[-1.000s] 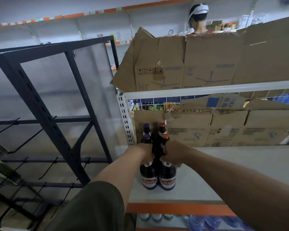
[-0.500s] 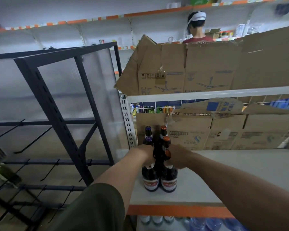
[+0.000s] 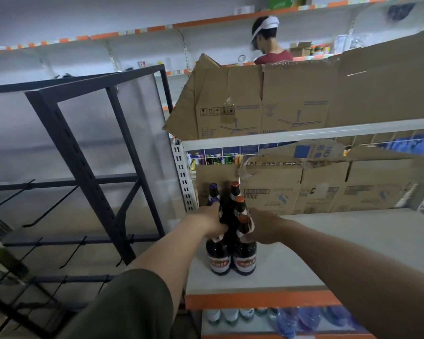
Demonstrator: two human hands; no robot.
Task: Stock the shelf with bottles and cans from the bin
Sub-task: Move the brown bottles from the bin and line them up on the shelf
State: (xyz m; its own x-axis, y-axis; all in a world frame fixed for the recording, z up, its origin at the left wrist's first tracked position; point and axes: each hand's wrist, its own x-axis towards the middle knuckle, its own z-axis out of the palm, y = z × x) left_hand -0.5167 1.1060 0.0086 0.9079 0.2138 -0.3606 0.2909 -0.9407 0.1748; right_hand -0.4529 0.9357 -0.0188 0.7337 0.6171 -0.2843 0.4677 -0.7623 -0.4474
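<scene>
Unmoved, left hand (image 3: pixel 212 222) and right hand (image 3: pixel 264 226) around upright bottles (image 3: pixel 244 258) on shelf (image 3: pixel 328 253).

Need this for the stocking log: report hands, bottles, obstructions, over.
Left hand, right hand each gripping a neck. All bottles upright, clustered at left end of shelf. Cardboard behind them; nothing in the way.

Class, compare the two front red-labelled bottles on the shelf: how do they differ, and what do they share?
The front-left bottle has its top hidden under the left hand; the front-right bottle shows an orange cap. The left hand grips the front-left bottle's neck, the right hand the front-right bottle's. Both are dark, upright, side by side on the shelf.
</scene>
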